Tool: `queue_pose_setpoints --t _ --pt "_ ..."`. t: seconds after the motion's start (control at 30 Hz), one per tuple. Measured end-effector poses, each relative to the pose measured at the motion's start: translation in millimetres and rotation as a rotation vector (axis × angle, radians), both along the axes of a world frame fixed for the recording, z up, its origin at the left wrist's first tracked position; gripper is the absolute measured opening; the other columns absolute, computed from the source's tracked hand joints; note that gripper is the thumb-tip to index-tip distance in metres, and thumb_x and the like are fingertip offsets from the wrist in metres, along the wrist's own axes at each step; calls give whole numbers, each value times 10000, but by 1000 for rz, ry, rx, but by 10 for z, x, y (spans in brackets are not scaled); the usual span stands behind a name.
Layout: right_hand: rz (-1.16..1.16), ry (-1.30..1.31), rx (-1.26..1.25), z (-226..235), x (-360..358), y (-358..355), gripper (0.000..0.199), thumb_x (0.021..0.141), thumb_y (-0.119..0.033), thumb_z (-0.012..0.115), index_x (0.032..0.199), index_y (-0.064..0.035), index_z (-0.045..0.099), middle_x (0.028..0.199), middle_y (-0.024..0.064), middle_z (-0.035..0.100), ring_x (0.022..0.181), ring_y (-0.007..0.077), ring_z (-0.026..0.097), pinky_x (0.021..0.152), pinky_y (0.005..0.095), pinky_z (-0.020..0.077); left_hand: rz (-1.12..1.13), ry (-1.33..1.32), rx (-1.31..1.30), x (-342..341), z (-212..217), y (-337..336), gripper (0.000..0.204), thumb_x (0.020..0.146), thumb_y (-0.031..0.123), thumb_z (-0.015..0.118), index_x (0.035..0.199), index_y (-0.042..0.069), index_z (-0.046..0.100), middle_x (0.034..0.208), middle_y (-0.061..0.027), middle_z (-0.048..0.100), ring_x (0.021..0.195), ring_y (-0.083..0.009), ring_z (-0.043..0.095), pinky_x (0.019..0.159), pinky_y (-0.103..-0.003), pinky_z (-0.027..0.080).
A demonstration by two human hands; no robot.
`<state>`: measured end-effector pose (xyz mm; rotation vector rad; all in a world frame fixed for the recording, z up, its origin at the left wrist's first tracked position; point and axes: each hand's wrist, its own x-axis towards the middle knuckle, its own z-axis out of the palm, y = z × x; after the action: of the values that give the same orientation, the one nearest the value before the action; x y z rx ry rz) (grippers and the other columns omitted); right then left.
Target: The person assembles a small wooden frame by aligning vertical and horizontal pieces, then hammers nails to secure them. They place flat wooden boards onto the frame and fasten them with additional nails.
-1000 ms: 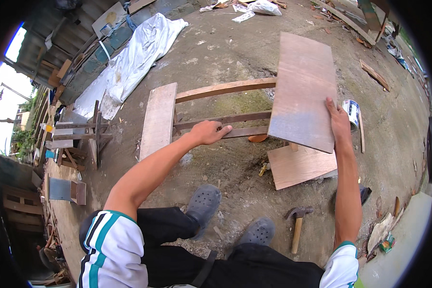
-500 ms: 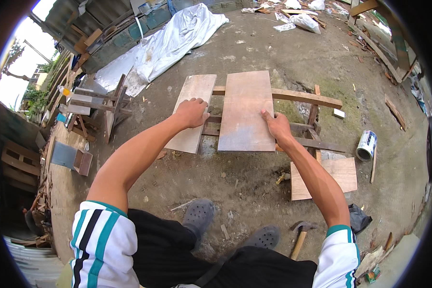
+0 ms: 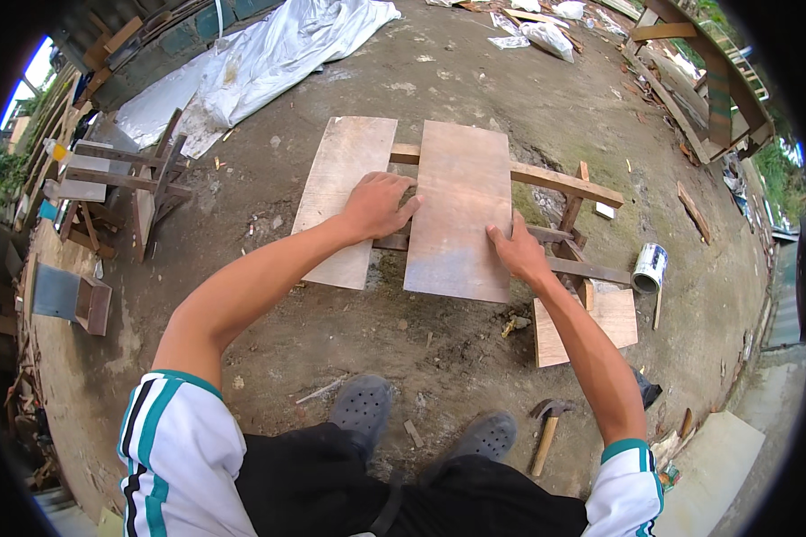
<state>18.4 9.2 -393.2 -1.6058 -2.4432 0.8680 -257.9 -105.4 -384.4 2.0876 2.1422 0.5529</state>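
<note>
The person wears a white short-sleeved jersey (image 3: 184, 456) with black and teal stripes down the lower-left sleeve and a teal cuff band on the lower-right sleeve (image 3: 631, 465). Both forearms are bare. Black trousers (image 3: 331, 488) fill the bottom centre, above them grey perforated clogs (image 3: 363, 407), one on each foot.

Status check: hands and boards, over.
Left hand flat across both boards' gap. Right hand pressing right board, beside left board on wooden rails. Nothing on top.

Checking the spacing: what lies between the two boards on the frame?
In the head view, a narrow gap between the left board and right board, showing the frame rails; the left hand bridges it.
</note>
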Motion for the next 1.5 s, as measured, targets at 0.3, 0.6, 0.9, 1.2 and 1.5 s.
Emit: queue_pose_setpoints --t 0.3,0.6,0.9,1.2,1.5 --pt "120 -160 385 -11 -436 -330 859 944 -694 485 1582 -142 320 1568 383 197 1378 531 394 1114 547 359 29 60 -142 86 11 -193 956 900 722 545 1478 -11 338 983 -207 710 1099 -317 666 1235 -470 156" --pt "91 -150 256 124 -473 -380 858 928 -677 533 1589 -176 312 1543 405 200 1264 563 505 899 549 543 -47 25 -294 99 124 -175 972 937 706 495 1481 -85 342 828 -184 693 958 -305 701 1237 -512 98" --pt "89 -135 181 207 -451 -330 873 906 -689 554 1590 -203 312 1542 388 209 1136 545 611 861 515 566 -62 32 -220 114 97 -158 961 925 690 535 1462 -92 378 813 -182 691 943 -318 691 1211 -531 153" --pt "49 -55 213 128 -344 -314 913 908 -668 574 1588 -135 280 1550 363 251 1177 506 605 961 509 524 -160 176 -172 -70 360 163 528 905 483 667 1149 15 668 1117 -178 674 1165 -336 599 1012 -448 460" --pt "-62 111 100 30 -223 -86 951 917 -608 625 1536 38 301 1271 365 602 1202 473 600 1029 479 471 278 172 100 -461 -171 -180 564 967 483 570 1402 125 575 1525 -183 436 1450 -351 355 1201 -511 238"
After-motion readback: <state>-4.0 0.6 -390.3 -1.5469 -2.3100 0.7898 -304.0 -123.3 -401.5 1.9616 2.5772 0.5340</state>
